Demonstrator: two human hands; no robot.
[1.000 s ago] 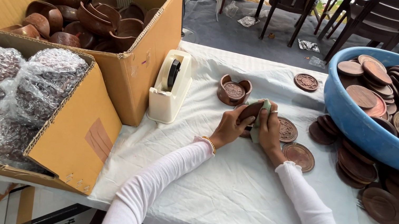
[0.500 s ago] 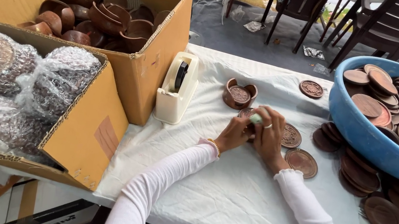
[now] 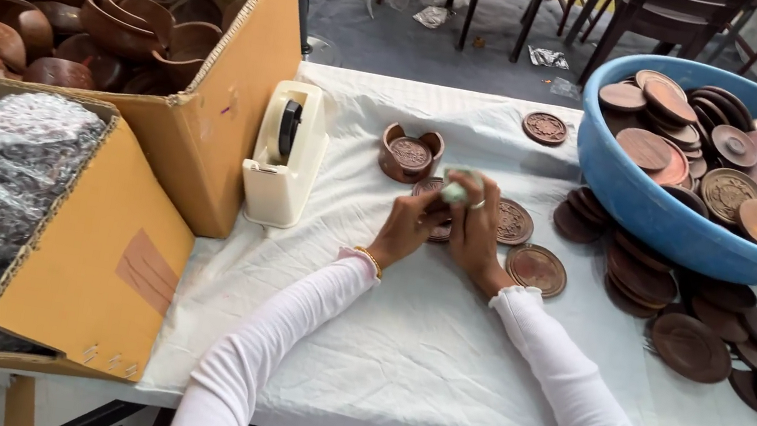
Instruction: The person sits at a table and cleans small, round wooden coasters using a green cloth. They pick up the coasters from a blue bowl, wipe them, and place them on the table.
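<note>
I see the left hand and right hand pinched together on a small pale wad, above carved wooden discs on the bench. I judge wiping is underway; steady pressure comes next.

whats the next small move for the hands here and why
Probably lower the small pale piece, pinched between the left hand and right hand, onto the carved wooden disc beneath them. Both hands hover right over that disc, and what the piece is cannot be told.
</note>
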